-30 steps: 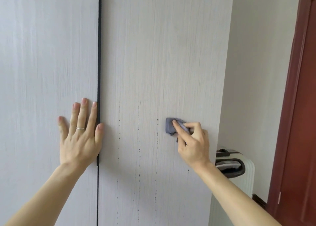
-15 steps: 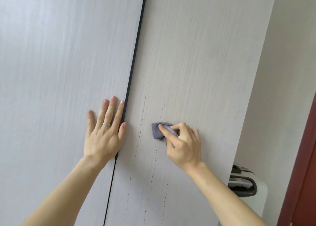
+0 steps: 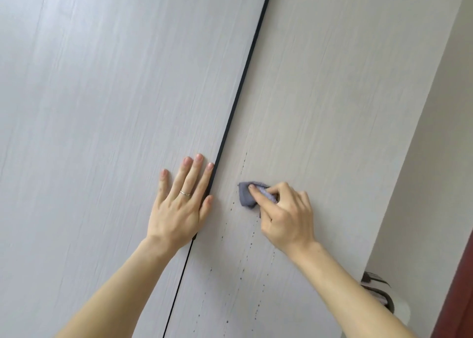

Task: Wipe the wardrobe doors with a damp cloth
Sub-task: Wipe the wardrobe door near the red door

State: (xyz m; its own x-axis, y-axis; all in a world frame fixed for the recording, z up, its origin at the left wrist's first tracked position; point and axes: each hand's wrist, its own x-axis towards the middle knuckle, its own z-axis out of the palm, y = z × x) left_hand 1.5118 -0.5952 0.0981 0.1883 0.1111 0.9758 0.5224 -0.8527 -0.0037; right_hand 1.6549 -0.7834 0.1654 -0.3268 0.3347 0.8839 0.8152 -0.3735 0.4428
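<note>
A: The right hand (image 3: 286,215), what has it got?
B: Its fingers are curled round a small grey-purple cloth (image 3: 247,195), forefinger stretched along the top, pressing it against the right wardrobe door (image 3: 320,94).
A: And the left hand (image 3: 179,209)?
B: Flat, fingers straight and a little spread, palm on the left wardrobe door (image 3: 115,107), a ring (image 3: 185,192) on one finger. The forefinger lies along the dark gap (image 3: 245,74) between the doors; the thumb reaches over it.
A: Where on the door is the cloth?
B: Near that gap, just beside the left thumb, not touching it. Lines of small dark specks (image 3: 252,235) run down the panel above and below it.
A: Off to the side?
B: A pale wall (image 3: 435,158), a red-brown door frame (image 3: 460,299) in the corner, and a dark-handled thing (image 3: 378,289) low down, partly behind the forearm.
</note>
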